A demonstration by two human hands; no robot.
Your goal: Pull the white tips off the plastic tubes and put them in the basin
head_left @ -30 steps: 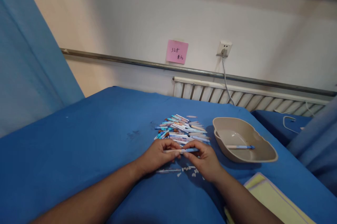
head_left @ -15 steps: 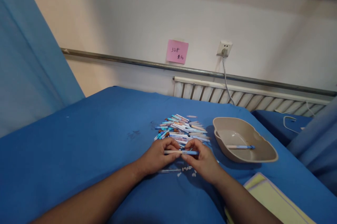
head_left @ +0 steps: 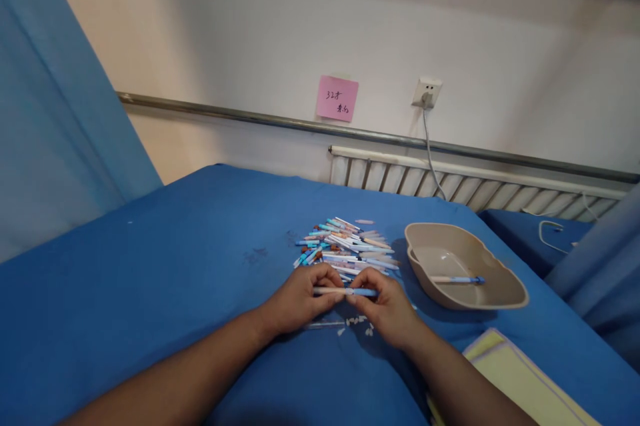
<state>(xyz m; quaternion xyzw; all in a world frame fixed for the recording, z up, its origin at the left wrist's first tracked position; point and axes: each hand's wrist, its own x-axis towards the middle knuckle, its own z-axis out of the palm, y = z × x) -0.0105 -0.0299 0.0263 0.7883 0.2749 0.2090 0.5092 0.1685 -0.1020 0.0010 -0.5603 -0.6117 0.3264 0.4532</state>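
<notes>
Partly, both hands (head_left: 306,296) (head_left: 385,299) hide the pen (head_left: 349,291) they pinch.

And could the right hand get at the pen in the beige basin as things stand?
Probably yes: the beige basin is open-topped, beside the right hand, and nothing covers the pen inside. The right hand would likely have to release the held pen first, then reach in over the side.

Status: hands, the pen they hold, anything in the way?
Left hand and right hand pinching one slim beige-and-blue pen. Loose pile of slim multicoloured pens just beyond. Tan plastic-looking basin to the right; nothing seen in the way.
</notes>
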